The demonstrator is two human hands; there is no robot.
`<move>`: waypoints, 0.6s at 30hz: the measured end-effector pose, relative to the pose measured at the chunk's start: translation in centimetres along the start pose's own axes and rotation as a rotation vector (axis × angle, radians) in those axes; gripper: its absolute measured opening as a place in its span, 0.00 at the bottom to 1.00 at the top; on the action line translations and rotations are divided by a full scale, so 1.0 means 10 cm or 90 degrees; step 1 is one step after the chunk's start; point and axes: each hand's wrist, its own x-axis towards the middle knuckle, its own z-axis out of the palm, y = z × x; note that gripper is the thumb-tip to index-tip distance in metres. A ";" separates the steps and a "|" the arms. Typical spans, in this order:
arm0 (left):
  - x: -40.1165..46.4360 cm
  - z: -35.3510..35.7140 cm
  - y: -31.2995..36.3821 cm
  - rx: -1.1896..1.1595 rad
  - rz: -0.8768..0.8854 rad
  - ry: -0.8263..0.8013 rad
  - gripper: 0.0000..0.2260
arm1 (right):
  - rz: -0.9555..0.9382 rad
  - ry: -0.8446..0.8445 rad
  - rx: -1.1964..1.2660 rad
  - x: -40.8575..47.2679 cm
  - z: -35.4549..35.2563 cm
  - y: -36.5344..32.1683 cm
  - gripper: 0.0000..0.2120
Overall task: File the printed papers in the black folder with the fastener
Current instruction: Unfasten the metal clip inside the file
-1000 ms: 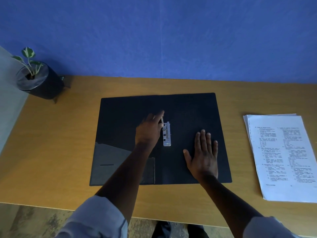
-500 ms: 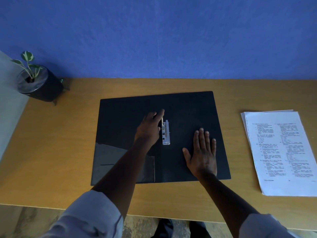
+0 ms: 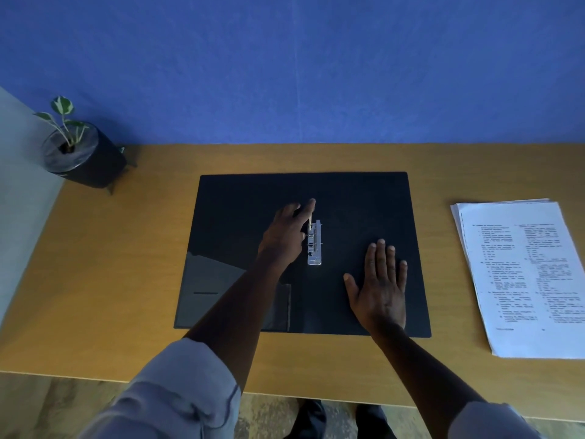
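Folder (image 3: 348,201) open mid-frame; left hand (image 3: 285,236) pinching fastener (image 3: 314,245) lever, right hand (image 3: 381,286) spread flat pressing cover; next, likely free prongs, fetch papers (image 3: 522,274) at frame right

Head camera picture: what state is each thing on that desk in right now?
Black plastic folder: open, lying flat on the wooden desk.
Silver metal fastener: at the folder's middle, one prong raised, no papers on it.
Stack of printed white papers: unfiled, right of the folder.
Left hand: fingers at the raised prong.
Right hand: flat, pressing the folder.
Small potted plant: upright.
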 end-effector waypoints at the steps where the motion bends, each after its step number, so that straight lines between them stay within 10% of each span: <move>1: 0.00 0.00 0.00 -0.001 0.003 -0.003 0.37 | 0.000 -0.001 0.003 0.00 0.00 0.00 0.40; 18: -0.06 -0.21 0.44 -0.099 -0.055 0.011 0.39 | -0.042 -0.080 0.096 -0.02 -0.33 0.13 0.39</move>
